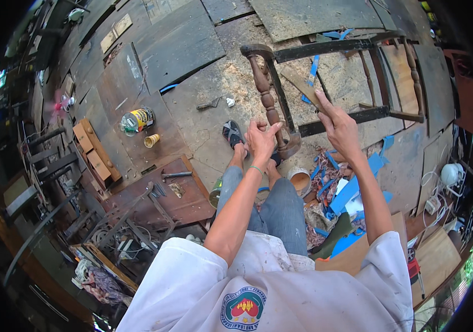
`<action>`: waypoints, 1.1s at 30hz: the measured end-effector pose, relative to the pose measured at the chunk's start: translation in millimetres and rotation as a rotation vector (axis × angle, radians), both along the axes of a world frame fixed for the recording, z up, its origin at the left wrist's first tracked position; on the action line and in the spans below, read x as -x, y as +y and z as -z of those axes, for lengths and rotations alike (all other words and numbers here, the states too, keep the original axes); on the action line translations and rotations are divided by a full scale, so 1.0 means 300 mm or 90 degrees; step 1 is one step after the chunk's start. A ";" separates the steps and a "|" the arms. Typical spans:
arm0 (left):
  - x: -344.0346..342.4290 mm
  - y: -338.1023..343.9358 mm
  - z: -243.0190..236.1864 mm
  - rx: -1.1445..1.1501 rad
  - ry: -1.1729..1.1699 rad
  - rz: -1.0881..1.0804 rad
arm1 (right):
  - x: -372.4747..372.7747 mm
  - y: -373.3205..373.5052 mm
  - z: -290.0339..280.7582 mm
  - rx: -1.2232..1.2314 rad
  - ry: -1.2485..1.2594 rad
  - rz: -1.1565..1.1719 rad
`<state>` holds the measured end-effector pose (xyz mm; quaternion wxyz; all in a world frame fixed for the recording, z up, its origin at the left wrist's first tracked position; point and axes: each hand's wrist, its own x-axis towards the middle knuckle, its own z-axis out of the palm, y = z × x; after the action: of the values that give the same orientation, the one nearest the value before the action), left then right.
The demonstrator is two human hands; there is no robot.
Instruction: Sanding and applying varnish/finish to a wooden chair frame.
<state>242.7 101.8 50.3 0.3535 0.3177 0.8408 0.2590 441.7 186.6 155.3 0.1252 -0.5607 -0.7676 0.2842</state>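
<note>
A dark wooden chair frame (325,52) with turned posts lies on the floor before me, its seat opening bare. My right hand (339,127) grips the near end of a flat wooden strip (301,86), which slants over the frame's opening toward the turned front post (265,97). Beside the lower part of that post is my left hand (261,141); its fingers are curled and the thumb points toward the wood. Whatever those fingers may hold is hidden. Sawdust (242,72) is scattered around the frame.
Blue foam scraps (347,196) and a bucket (299,180) lie near my right leg. To the left are a plastic bottle (138,120), a yellow cup (151,140) and a hammer (176,174) on a brown board (137,205). Flat boards (181,47) cover the floor ahead.
</note>
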 end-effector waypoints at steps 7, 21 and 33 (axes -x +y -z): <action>-0.009 -0.075 -0.009 0.104 -0.104 -0.053 | 0.066 0.210 -0.027 -0.040 -0.088 -0.214; -0.031 -0.033 -0.084 0.188 -0.101 -0.071 | 0.401 0.448 -0.049 -0.156 -0.238 -0.456; -0.044 -0.029 -0.072 0.169 -0.097 -0.042 | 0.463 0.427 -0.026 -0.194 -0.217 -0.470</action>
<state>255.9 93.0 71.7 0.4463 0.2196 0.8486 0.1805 302.8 314.7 162.9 -0.0318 -0.2625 -0.9596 0.0967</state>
